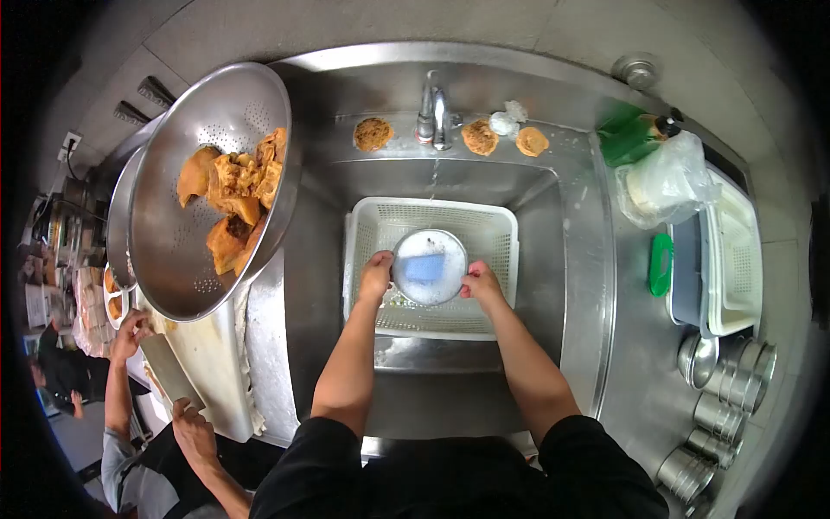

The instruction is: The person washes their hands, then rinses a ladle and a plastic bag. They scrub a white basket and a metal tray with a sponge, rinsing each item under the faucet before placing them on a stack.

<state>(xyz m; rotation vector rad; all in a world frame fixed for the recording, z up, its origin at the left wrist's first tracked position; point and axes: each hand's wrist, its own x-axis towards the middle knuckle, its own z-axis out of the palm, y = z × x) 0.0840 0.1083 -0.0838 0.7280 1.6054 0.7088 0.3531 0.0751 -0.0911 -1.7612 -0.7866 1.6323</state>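
Observation:
My left hand [376, 275] and my right hand [482, 284] grip opposite sides of a round bowl [430, 302]. White suds fill it, and a pale blue piece, perhaps a sponge or cloth, [424, 267] shows among them. Both hands have their fingers closed at the rim. The bowl is held over a white perforated plastic basket [354, 232] in the steel sink [322, 259]. Behind it, a faucet [435, 117] stands at the back wall of the sink.
A large steel colander [160, 233] with brown meat-like chunks stands at left. Below it, a co-worker's hands hold a cleaver [171, 368] over a cutting board [220, 372]. Round brown scouring pads [373, 134] lie on the back ledge. Steel containers [719, 415] and tubs [735, 259] line the right.

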